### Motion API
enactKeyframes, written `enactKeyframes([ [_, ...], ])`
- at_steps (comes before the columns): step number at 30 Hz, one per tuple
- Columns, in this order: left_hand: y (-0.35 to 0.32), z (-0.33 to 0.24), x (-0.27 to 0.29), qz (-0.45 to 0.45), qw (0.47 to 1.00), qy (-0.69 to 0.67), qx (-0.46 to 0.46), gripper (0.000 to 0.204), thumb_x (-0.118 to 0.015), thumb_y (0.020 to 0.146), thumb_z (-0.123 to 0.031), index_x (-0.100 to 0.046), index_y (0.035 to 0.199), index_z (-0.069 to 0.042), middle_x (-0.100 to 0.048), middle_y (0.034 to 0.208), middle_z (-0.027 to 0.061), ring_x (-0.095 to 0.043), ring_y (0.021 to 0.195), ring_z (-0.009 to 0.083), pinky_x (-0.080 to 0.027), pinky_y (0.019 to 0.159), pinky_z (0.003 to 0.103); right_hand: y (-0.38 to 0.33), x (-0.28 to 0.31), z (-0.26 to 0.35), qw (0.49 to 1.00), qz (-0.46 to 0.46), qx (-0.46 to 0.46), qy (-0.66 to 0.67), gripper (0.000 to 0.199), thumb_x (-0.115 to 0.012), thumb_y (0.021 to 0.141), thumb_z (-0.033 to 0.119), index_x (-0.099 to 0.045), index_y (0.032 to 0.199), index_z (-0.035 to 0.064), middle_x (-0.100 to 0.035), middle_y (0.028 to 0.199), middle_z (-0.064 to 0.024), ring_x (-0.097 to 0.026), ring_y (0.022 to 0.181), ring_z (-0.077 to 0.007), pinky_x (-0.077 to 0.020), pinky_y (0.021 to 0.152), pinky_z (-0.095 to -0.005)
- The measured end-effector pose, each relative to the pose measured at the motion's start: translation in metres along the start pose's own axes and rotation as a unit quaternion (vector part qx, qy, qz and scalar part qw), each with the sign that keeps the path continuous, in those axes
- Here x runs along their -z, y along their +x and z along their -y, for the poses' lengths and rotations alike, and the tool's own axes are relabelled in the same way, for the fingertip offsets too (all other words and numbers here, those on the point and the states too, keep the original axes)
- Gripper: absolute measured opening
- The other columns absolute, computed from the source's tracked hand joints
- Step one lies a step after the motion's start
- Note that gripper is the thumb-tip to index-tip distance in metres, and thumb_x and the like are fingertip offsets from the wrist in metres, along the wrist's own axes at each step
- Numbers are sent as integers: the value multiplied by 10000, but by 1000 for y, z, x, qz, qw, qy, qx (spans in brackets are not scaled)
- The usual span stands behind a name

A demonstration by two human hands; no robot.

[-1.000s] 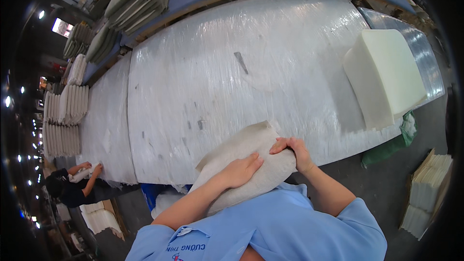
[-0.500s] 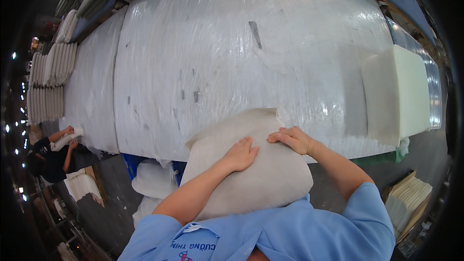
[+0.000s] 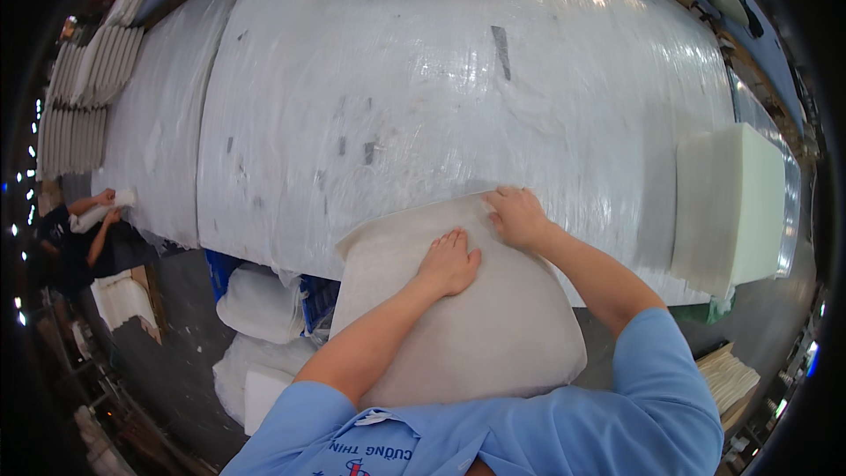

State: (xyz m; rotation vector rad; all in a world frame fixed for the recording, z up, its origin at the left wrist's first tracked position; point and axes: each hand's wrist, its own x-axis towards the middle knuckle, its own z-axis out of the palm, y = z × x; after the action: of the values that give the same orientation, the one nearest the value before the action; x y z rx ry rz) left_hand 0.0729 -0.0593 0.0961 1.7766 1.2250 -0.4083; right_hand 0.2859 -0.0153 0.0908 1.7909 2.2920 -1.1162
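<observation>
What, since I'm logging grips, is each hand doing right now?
Left hand: open, laid flat on the padded beige piece.
Right hand: bent at the piece's far edge; whether it pinches it cannot be told.

- Left hand (image 3: 449, 263) lies flat on a beige cushion (image 3: 480, 335).
- Right hand (image 3: 520, 217) touches the cushion's far edge.
- A pale stack (image 3: 727, 207) sits on the plastic-wrapped table (image 3: 423, 115).

Wide passage over table (image 3: 423, 97) beyond cushion (image 3: 467, 326). Only narrow gap between left hand (image 3: 449, 263) and right hand (image 3: 518, 214). Foam block (image 3: 730, 207) obstructs table's right end; stacks (image 3: 75, 137) obstruct far left. Crate (image 3: 319, 300) and bundles (image 3: 262, 302) crowd cushion's left side.
</observation>
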Motion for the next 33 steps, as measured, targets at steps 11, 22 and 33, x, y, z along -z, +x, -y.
enactKeyframes([
  [11,9,0,24,62,992,-95,57,706,-483,1055,-354,-312,1596,65,-353,1644,271,-310,1559,376,-224,1284,480,61,-16,4,994,10,-102,-28,113,-628,956,105,-642,1060,62,-703,929,-182,-693,900,-353,-530,748,-483],
  [22,26,24,-7,-368,929,39,10,504,-728,935,-287,-573,1353,-52,-545,1439,220,-336,1507,442,-177,1261,631,32,-5,15,906,45,-215,361,155,-587,1052,172,-570,1161,62,-674,895,-78,-611,563,-155,-455,448,-337],
  [33,39,25,-2,-357,934,0,12,173,-606,1018,-267,-625,1040,-96,-740,942,146,-660,1041,360,-407,951,518,57,-67,34,921,-101,-267,265,246,-632,1024,263,-725,977,41,-729,827,-149,-692,647,-266,-543,633,-419],
])
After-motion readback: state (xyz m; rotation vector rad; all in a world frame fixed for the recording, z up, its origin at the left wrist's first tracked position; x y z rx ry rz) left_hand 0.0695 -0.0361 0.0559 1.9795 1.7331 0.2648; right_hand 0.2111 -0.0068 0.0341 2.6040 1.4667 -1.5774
